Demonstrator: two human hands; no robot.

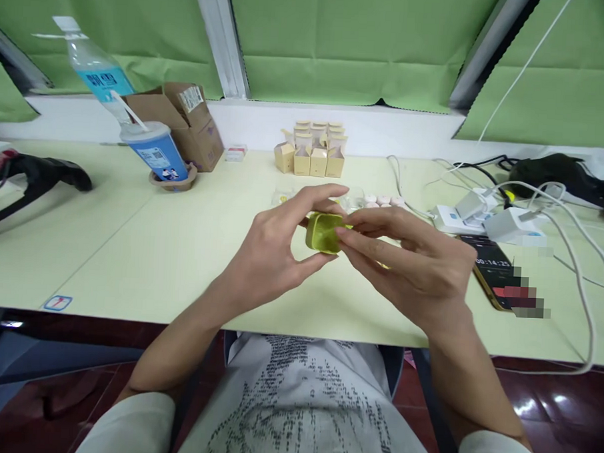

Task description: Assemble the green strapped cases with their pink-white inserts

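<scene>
While both hands hover just above the counter [131, 246], they meet on a small olive-green box [324, 232] held in the air between them, near the counter's front edge. The left hand [271, 252] pinches the box from its left side, forefinger stretched over the top and thumb tucked under the lower edge, so its fingers are closed narrowly on it. The right hand [415, 265] comes in from the right, fingertips [342, 233] touching the box's right face and what looks like a yellowish flap or sheet trailing under that hand; whether the right fingers grip it or merely press on it is hard to tell. The box lies squarely between the two hands, slightly nearer the left palm, its open side seemingly facing right.

Behind the hands, a cluster of small tan cartons [312, 150] stands in rows. A blue paper cup [158, 153] with a straw and a water bottle [96, 70] sit far left, a phone [494, 278] and white chargers [487, 221] to the right.
</scene>
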